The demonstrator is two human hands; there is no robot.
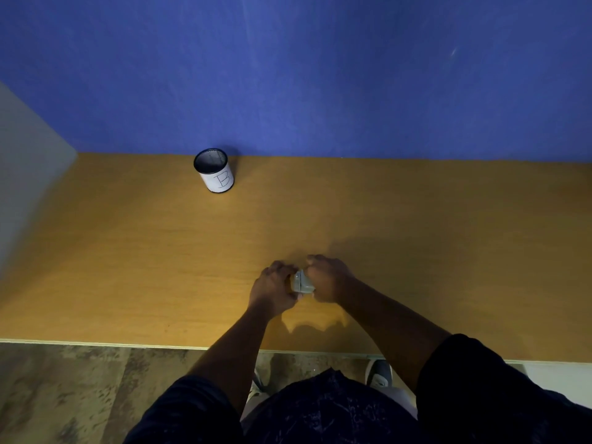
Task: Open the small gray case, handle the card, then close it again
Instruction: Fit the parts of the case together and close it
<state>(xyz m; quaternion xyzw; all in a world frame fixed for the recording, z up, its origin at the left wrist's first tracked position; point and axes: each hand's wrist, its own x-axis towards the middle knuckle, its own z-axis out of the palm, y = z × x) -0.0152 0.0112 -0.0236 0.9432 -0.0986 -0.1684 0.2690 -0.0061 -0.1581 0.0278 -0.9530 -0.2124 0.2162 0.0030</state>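
Blue wall (pixel 320 75) filled the whole back of the scene, with a pale side panel (pixel 28 174) at far left. Wood-tone worktop (pixel 128 267) ran wall to near edge, lit unevenly, with dark hand shadows to the right. Patchy brown floor (pixel 80 389) showed below the near edge, shoes partly visible under it. The person stood at the edge in a dark patterned top, both forearms reaching over the worktop. Mesh pen cup (pixel 214 170), white label marked "B", stood upright near the wall, well apart from the hands. Left hand (pixel 272 288) and right hand (pixel 326 278) met near the worktop's middle, closed around the small gray case (pixel 301 282) from either side. Fingers of both hands curled and pinching the case; thumbs at its near side. Couldn't tell whether the case was open, resting or lifted. Card not visible.
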